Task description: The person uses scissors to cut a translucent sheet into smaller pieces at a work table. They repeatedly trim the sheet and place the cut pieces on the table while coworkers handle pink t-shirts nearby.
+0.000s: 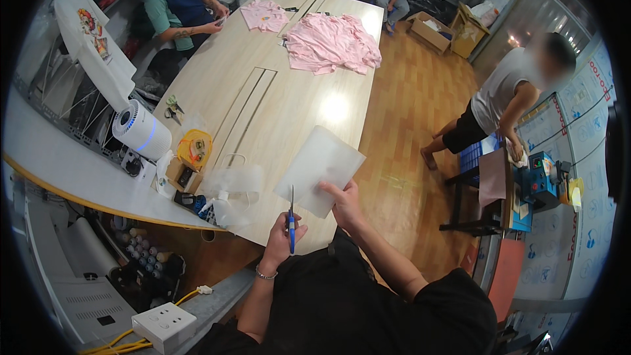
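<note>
My left hand (pixel 284 236) is closed round the handles of a pair of blue-handled scissors (pixel 291 222), its blades pointing away from me. The blades lie by the left edge of a translucent white sheet (pixel 322 164); whether they touch it I cannot tell. My right hand (pixel 345 202) pinches that sheet at its near right side, thumb on top, holding it above the near end of the table. Left of the scissors, clear plastic pieces (pixel 230 187) lie on the tabletop.
The long pale table (pixel 217 102) carries a pink garment pile (pixel 332 43) and a smaller pink garment (pixel 264 16). Along its left stand an air purifier (pixel 140 129) and a yellow basket (pixel 195 147). Two people are at the far left, another sits far back, and one bends over a blue machine (pixel 544 181).
</note>
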Demonstrator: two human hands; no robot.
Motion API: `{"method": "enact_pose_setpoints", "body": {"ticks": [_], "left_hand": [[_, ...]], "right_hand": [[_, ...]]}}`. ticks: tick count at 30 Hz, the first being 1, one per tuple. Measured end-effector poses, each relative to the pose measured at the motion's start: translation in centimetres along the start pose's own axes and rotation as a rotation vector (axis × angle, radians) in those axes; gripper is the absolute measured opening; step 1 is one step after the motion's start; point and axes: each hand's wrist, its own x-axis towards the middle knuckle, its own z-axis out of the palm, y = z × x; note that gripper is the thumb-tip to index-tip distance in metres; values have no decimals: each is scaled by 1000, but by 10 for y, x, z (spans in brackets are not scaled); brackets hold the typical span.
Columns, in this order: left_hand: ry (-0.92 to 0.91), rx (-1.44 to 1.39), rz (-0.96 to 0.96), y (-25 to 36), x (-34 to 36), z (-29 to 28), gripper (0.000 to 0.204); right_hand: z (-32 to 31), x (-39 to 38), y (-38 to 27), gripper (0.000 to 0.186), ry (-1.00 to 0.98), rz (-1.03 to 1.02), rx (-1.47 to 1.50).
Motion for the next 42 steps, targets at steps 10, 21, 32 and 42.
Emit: {"method": "enact_pose_setpoints", "body": {"ticks": [10, 21, 32, 42], "left_hand": [[-15, 256, -28, 3, -7, -15, 45], [16, 449, 6, 23, -5, -15, 50], [-7, 302, -75, 27, 1, -5, 46], [61, 321, -67, 51, 6, 15, 46]], "right_hand": [[4, 2, 1, 42, 8, -103, -111], [6, -3, 5, 37, -44, -208, -284], [9, -9, 1, 34, -51, -234, -474], [10, -19, 6, 33, -80, -195, -434]]}}
